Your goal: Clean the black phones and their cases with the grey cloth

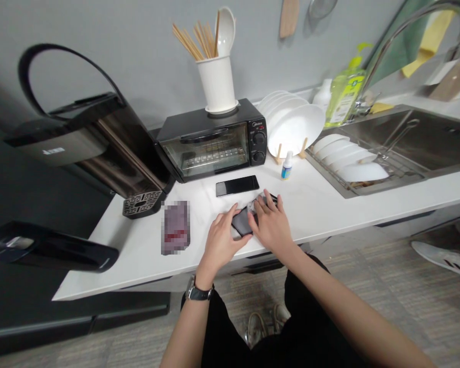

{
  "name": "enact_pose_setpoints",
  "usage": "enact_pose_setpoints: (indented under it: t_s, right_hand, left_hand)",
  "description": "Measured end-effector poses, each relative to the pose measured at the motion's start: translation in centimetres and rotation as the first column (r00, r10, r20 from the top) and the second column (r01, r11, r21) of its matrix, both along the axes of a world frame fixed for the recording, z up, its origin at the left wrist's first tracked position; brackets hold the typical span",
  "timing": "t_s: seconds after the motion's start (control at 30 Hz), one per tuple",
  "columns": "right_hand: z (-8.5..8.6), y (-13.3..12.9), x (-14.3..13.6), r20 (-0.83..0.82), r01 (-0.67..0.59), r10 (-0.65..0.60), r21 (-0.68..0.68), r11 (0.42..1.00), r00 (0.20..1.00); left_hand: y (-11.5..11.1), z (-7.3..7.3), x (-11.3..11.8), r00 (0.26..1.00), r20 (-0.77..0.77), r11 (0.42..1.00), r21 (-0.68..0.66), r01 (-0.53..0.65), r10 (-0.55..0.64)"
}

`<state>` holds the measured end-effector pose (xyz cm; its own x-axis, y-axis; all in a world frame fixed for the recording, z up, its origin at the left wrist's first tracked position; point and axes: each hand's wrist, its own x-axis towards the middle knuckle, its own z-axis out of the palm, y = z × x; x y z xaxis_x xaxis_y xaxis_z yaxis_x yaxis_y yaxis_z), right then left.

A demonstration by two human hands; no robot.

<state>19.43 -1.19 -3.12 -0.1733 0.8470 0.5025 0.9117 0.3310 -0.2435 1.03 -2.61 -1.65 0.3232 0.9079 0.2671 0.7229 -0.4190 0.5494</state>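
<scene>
A dark phone (242, 222) lies at a slant on the white counter between my hands. My left hand (221, 237) steadies it, thumb at the near edge and fingers at the left end. My right hand (271, 222) presses a crumpled greyish-white wipe (252, 206) onto its surface; the fingers hide much of the wipe and the phone's right end. Just behind, a second black phone (237, 186) lies flat, touched by neither hand. A small spray bottle (286, 167) with a white cap and blue label stands upright beyond my right hand.
A toaster oven (210, 145) carries a white utensil holder (216, 84). White plates (291, 128) stand in a rack beside it. Left are a coffee machine (111, 143) and a blurred purple item (175, 227). The sink (425, 143) holds several bowls (348, 158). Someone's shoe (444, 259) shows at right.
</scene>
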Motion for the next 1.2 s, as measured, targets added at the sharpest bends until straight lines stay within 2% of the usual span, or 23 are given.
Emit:
enact_pose_setpoints:
  t_s: [0.07,0.17,0.23,0.33,0.53,0.67,0.77,0.83,0.93,1.07,1.2]
  right_hand:
    - [0.2,-0.9,-1.5,-0.016,-0.017,0.017,-0.022,1.000,1.000]
    - [0.6,-3.2,-2.8,-0.043,-0.144,0.141,-0.094,0.985,0.989]
    - [0.8,-4.7,-3.0,-0.061,-0.227,0.221,-0.136,0.964,0.973]
    - [0.9,-5.7,-2.4,-0.077,-0.252,0.243,-0.148,0.956,0.967]
    - [0.6,-5.3,1.7,0.004,-0.197,0.198,-0.081,0.977,0.980]
    - [0.2,-3.7,5.0,0.100,-0.043,0.045,-0.025,0.999,0.994]
    - [0.1,-2.0,5.9,0.121,0.032,-0.032,-0.005,0.999,0.992]
    - [0.1,-1.2,5.2,0.109,0.036,-0.035,-0.015,0.999,0.993]
    - [0.0,-0.8,2.5,0.059,0.008,-0.006,-0.033,0.999,0.998]
    - [-0.1,-1.8,-1.5,0.004,-0.081,0.081,-0.060,0.995,0.997]
    - [-0.1,-3.2,-2.8,-0.017,-0.133,0.132,-0.100,0.986,0.991]
  left_hand:
    - [0.0,-0.1,-0.2,1.000,0.008,1.000,-0.002,-0.001,0.001]
    - [0.1,-0.3,-0.5,0.999,0.019,0.999,0.002,0.032,-0.032]
    - [0.1,-0.4,-0.7,0.998,0.022,0.998,0.000,0.056,-0.056]
    - [-0.1,-0.3,-0.6,0.999,0.026,0.999,-0.010,0.039,-0.039]
    - [-0.3,0.0,-0.1,1.000,0.003,1.000,-0.012,-0.004,0.004]
    - [-0.2,0.0,0.0,1.000,-0.013,1.000,0.011,-0.005,0.005]
    - [-0.1,0.0,0.0,1.000,-0.012,1.000,0.022,-0.003,0.004]
    - [-0.1,0.0,0.0,1.000,-0.008,1.000,0.025,0.000,0.000]
    - [0.0,0.0,0.0,1.000,0.000,1.000,0.024,0.006,-0.006]
    - [0.0,-0.2,-0.1,1.000,0.004,1.000,0.019,-0.002,0.001]
    - [0.1,-0.4,-0.3,1.000,0.009,1.000,0.025,0.002,-0.003]
